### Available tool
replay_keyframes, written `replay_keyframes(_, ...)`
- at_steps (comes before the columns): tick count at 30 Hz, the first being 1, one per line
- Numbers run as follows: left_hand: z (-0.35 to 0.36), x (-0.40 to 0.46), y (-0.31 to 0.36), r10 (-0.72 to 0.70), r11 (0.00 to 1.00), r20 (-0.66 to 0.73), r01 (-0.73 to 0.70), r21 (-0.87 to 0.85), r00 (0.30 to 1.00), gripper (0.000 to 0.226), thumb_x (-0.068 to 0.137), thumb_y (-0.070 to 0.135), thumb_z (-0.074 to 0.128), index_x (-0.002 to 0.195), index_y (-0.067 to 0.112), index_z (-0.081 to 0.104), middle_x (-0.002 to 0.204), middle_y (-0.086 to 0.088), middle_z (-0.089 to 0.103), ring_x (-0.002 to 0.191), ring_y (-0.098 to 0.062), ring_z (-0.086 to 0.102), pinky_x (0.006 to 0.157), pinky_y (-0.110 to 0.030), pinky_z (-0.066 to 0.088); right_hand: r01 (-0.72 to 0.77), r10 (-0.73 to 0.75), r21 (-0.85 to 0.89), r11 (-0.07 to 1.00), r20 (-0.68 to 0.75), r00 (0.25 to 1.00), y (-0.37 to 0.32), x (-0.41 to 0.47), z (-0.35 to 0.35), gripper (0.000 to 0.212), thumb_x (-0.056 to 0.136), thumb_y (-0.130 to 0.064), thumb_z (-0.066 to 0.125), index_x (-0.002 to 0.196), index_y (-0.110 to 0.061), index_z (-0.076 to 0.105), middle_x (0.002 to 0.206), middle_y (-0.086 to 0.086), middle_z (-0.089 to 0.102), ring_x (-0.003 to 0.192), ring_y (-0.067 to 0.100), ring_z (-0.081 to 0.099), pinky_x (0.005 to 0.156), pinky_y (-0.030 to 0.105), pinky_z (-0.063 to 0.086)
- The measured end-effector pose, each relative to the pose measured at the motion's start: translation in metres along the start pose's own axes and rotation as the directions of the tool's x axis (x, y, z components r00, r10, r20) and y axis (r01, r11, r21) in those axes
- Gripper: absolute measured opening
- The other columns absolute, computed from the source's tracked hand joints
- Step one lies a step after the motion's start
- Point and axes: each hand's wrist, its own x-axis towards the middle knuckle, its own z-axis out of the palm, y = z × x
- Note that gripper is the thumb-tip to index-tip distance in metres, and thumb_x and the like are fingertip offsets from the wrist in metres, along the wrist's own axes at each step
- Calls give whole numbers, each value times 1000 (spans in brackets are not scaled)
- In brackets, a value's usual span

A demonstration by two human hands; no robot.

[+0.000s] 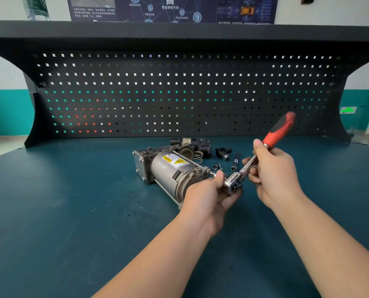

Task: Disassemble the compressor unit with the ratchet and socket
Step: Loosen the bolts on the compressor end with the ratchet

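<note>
So the compressor unit (168, 171) is lying on its side on the blue tabletop (72, 201), roughly mid-bench, with a few bits sitting just behind it: a black valve block (192, 145), a spring (198, 157) and a couple of loose sockets (217, 166). The left hand (207, 196) is curled around the head end of the ratchet (258, 155), right up against the near end cap of the unit. The right hand (271, 168) is wrapped around the chrome shank just below the red grip (not out on the grip itself). My read: that motor body is heavy, stiff metal and round, so it'll want to roll when you lean on a bolt. I'd brace it at the square end plate or pin the barrel down. Bare metal probably gets slippery too, and the small bolts will wander off
</note>
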Motion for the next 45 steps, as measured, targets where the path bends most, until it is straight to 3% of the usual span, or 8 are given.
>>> replay_keyframes(11, -7, 0, 1, -28, 1000, 94, 28, 2, 995, 23, 90, 8, 59, 108, -6, 63, 74, -12, 69, 60, -17, 68, 54, -27, 57, 819, -605, -371, 438, 552, 574, -10, -30, 13, 16, 90, -32, 54, 79, -26, 45, 63, -12, 46, 60, 2, 45, 56, 14, 34)
replay_keyframes(17, -3, 1, 1, -67, 997, 40, 68, -24, 997, 17, 93, 10, 55, 82, -2, 61, 71, -15, 68, 67, -23, 64, 59, -32, 58, 6, -31, -296, 955, -79, 996, 6, 4, 1, 28, 96, -22, 47, 68, -16, 42, 56, 1, 43, 33, 7, 44, 38, 19, 29)
replay_keyframes(20, -4, 2, 0, -59, 998, 32, 59, -2, 998, 19, 93, 13, 56, 79, 1, 61, 73, -13, 67, 67, -21, 65, 61, -31, 57, -348, 349, 24, 937, -66, 935, 14, 7, -3, 26, 97, -12, 44, 71, -13, 40, 59, 3, 38, 25, 3, 33, 29, 11, 19)
replay_keyframes(29, -8, 2, 2, -41, 998, 88, 36, 59, 995, 15, 90, 6, 58, 101, -3, 63, 82, -14, 66, 69, -19, 62, 52, -25, 55, 838, -681, -339, 428, 488, 546, 3, -34, 9, 19, 92, -32, 51, 81, -36, 36, 59, -16, 46, 58, -2, 49, 55, 8, 35)
replay_keyframes(34, -4, 2, 1, -63, 998, 45, 63, 6, 997, 10, 92, 6, 56, 85, -2, 60, 74, -15, 66, 67, -22, 64, 59, -32, 59, 104, -126, -254, 962, -75, 989, 9, -3, 4, 24, 98, -25, 47, 75, -18, 46, 66, 2, 58, 38, 3, 45, 42, 20, 37)
replay_keyframes(38, -4, 2, -1, -36, 999, 36, 35, 23, 999, 11, 91, 7, 58, 84, -1, 60, 75, -15, 66, 67, -22, 65, 61, -30, 58, -387, 395, 145, 910, -32, 918, 23, 3, 1, 25, 100, -16, 42, 75, -13, 42, 65, 6, 50, 22, 1, 31, 28, 10, 19)
replay_keyframes(41, -7, 1, -2, -26, 999, 45, 25, 23, 999, 11, 89, 8, 61, 86, -2, 63, 81, -16, 68, 72, -24, 65, 65, -32, 60, 109, -110, -133, 985, 2, 994, 11, -5, 6, 23, 98, -26, 48, 76, -19, 47, 65, 3, 57, 34, 1, 44, 40, 21, 36)
replay_keyframes(45, -8, -1, -1, -21, 999, 72, 19, 30, 997, 14, 88, 8, 62, 95, -3, 66, 81, -13, 69, 67, -19, 66, 58, -28, 59, 734, -617, -325, 597, 400, 678, 1, -31, 6, 16, 91, -39, 48, 79, -31, 42, 63, -3, 57, 59, 7, 54, 53, 14, 39)
